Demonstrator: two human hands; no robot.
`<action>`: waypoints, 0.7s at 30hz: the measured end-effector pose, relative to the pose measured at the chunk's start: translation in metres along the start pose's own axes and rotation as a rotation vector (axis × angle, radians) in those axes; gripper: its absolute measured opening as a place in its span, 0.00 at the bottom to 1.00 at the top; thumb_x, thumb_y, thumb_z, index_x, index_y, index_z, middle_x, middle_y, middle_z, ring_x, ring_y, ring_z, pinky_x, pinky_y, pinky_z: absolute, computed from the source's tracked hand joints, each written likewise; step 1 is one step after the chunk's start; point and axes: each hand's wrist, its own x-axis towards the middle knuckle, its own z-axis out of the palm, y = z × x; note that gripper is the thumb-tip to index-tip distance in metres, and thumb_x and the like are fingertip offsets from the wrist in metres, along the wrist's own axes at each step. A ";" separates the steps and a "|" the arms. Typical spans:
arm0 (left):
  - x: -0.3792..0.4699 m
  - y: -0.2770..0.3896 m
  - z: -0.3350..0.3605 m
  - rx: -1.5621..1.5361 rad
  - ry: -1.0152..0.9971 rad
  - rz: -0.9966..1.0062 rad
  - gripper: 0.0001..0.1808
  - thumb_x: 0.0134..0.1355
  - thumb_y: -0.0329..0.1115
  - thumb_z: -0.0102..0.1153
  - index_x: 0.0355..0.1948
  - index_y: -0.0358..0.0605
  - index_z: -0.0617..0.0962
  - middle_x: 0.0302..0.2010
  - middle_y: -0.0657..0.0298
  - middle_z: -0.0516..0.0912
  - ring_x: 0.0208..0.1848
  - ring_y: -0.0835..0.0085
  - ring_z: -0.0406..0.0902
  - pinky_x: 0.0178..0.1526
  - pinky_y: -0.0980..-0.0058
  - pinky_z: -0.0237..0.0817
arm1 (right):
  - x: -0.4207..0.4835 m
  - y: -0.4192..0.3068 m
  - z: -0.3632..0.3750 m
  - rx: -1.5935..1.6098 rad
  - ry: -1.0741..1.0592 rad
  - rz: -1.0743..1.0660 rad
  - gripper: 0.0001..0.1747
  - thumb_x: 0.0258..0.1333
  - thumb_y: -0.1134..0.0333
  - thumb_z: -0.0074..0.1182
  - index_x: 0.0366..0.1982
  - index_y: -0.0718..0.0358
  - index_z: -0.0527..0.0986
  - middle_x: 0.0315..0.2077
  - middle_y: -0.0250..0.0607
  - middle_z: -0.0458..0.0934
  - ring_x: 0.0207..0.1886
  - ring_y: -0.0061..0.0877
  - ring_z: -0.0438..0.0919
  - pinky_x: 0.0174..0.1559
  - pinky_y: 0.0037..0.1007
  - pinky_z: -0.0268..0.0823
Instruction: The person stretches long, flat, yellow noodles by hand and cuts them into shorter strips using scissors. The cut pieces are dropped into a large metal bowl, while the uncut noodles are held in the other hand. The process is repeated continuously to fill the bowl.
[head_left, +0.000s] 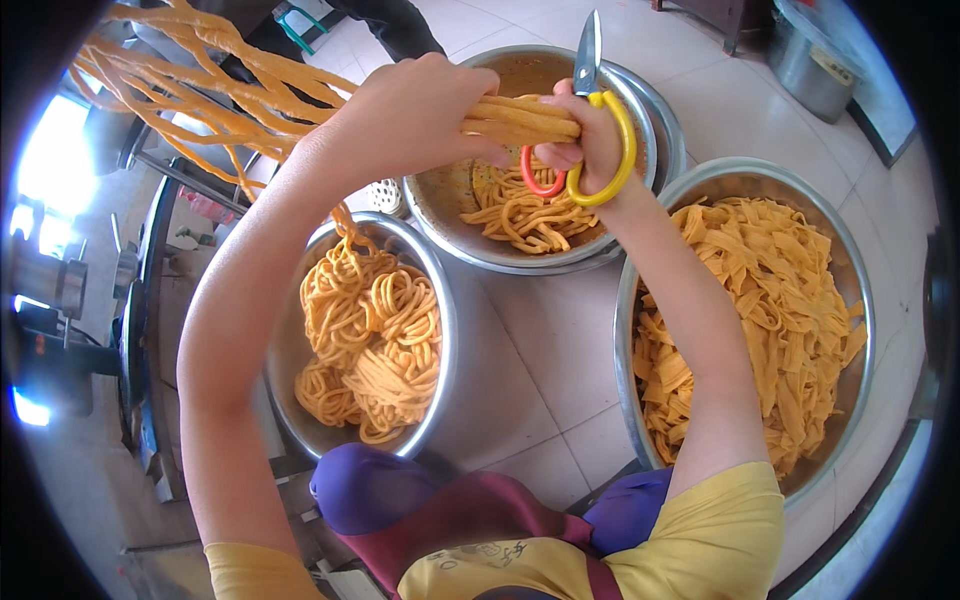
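My left hand is closed around a bundle of thick orange noodle-like strands, raised above the bowls. Loose lengths of the bundle fan out to the upper left. At the bundle's right end, my right hand grips the strands. Scissors with one yellow and one red handle loop hang on that same hand, blades pointing up and away. Below both hands, a large metal basin holds cut strands and has sauce-like stains on its wall.
Left of my knees, a metal bowl contains coiled strands. A larger bowl at right is full of flat, wide strips. The bowls stand on a tiled floor. A metal pot stands far right; a person's dark-clothed leg shows beyond.
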 end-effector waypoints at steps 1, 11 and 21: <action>0.000 -0.002 -0.002 -0.004 -0.019 -0.005 0.22 0.53 0.55 0.65 0.37 0.47 0.79 0.21 0.58 0.81 0.27 0.60 0.81 0.33 0.65 0.70 | -0.002 -0.007 0.006 -0.026 0.029 -0.004 0.14 0.63 0.69 0.47 0.22 0.52 0.62 0.14 0.26 0.64 0.11 0.12 0.55 0.14 0.17 0.45; -0.030 -0.091 -0.055 0.513 0.267 -0.321 0.08 0.45 0.21 0.66 0.28 0.44 0.83 0.24 0.57 0.81 0.35 0.64 0.79 0.74 0.59 0.45 | 0.001 -0.070 0.008 -0.038 0.201 -0.141 0.11 0.53 0.73 0.50 0.25 0.49 0.63 0.16 0.25 0.62 0.13 0.15 0.57 0.15 0.19 0.46; -0.030 -0.085 -0.091 0.301 0.548 -0.112 0.10 0.43 0.25 0.70 0.29 0.41 0.82 0.27 0.59 0.80 0.42 0.64 0.76 0.45 0.67 0.66 | -0.026 -0.149 -0.043 -0.430 0.317 -0.385 0.10 0.58 0.67 0.47 0.22 0.51 0.65 0.12 0.27 0.64 0.09 0.14 0.55 0.12 0.19 0.46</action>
